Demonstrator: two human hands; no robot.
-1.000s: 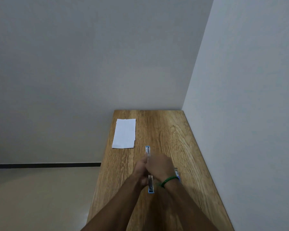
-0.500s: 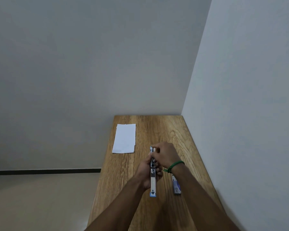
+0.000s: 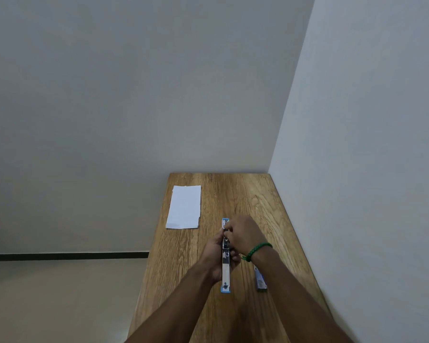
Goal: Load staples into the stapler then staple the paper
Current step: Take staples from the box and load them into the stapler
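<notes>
held one stapler point(image 3: 225, 268) in the left hand point(image 3: 214, 253), fingers curled round its middle from the left and beneath. showed it swung open into one long straight bar: a silver metal channel along the top, blue plastic at the near tip and again at the far tip. pointed it straight away from the body, over the near half of a wooden surface point(image 3: 233, 189), roughly on the centre line; could not tell whether resting on the wood or raised off it. closed the right hand point(image 3: 244, 233) over the far half of the stapler, fingertips bunched and pinching at the metal channel, just short of the far blue tip; could not tell whether pinching staples as well. wore one green bead bracelet point(image 3: 258, 250) on the right wrist. had one small staple box point(image 3: 260, 280), blue and white, lying flat on the surface just right of the stapler's near end, apart from it and beside the right forearm. had one sheet of white paper point(image 3: 183, 206) lying flat at the far left of the surface, close to the left edge and well apart from both hands. counted one stapler, one box, one sheet and two hands, both on the stapler. worked in a corner, with plain grey walls behind and to the right of the surface, pale floor to the left and one dark strip along the foot of the back wall.
</notes>
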